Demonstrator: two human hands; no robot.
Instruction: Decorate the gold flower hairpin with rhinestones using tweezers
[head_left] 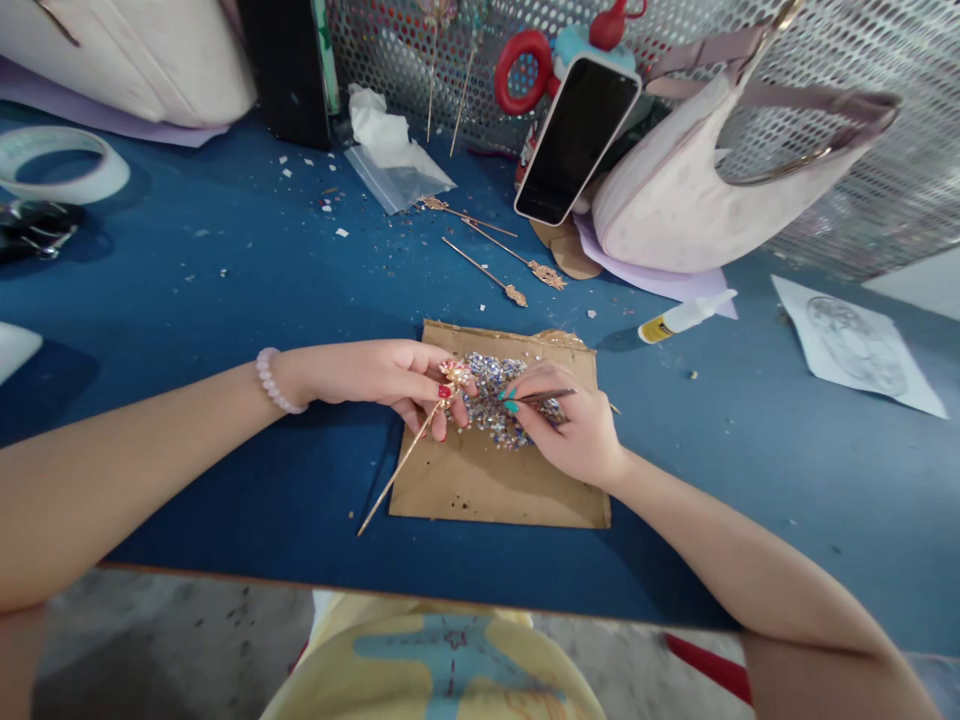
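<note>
My left hand (420, 385) pinches a gold hairpin (401, 468) just below its ornate head, which carries pink and clear stones; the long stem slants down to the left. In my right hand (574, 425) is a slim dark pointed tool (551, 396), gripped like a pen, perhaps tweezers; its tip is hard to make out. Both hands are over a pile of glittering rhinestones (495, 378) in violet, blue and clear tones. The pile lies on a brown cardboard sheet (499, 490) at the front of the blue table.
Several gold hairpins (487, 272) lie behind the cardboard. A glue bottle (686, 316) is at the right, near a printed paper (855, 340). At the back are a phone (577, 140), a pale handbag (667, 190) and a plastic bag (397, 175). A tape roll (112, 170) sits far left.
</note>
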